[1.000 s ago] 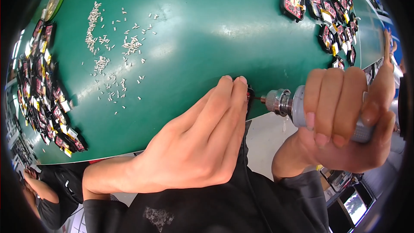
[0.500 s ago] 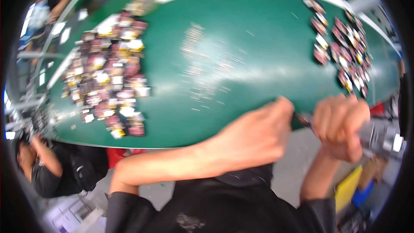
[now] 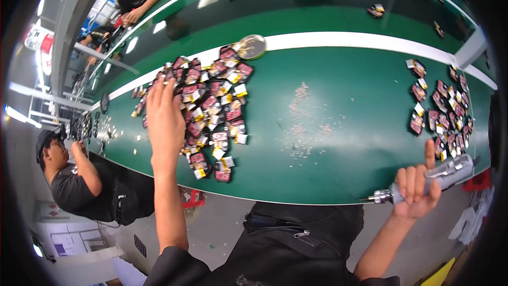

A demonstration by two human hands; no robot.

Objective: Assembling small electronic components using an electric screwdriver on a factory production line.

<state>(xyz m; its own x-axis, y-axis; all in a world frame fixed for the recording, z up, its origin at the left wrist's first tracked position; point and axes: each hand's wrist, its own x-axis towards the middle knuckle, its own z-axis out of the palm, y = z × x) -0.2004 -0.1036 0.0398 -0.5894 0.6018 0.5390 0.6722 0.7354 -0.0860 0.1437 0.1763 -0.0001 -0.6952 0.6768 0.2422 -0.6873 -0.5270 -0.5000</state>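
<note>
With the left hand [image 3: 166, 119] over the left group of black-cased units [image 3: 213, 107], which lies to the left of the round dish [image 3: 258, 47] and nearer to the person, a good way, I judge, is to take one unit by its dark case; the white and yellow parts could pull loose, so they should not serve as a handle; the units lie crowded, some touching, so a straight lift would disturb the neighbours less; the bit of the electric screwdriver [image 3: 450, 175] is better pointed away from the other hand and the cases.

The left fingers are stretched out and only slightly parted, their tips above the units left of the dish; whether they touch or pinch one, I cannot tell; the right hand [image 3: 415, 190], well to the right of the dish and much nearer to the person, has most fingers wrapped on the screwdriver body, while one finger stands straight up, off the tool; the bit points leftward; small pale pieces [image 3: 298, 103] are scattered nearer than the dish and to its right; another group of units [image 3: 443, 108] lies far to its right.
</note>
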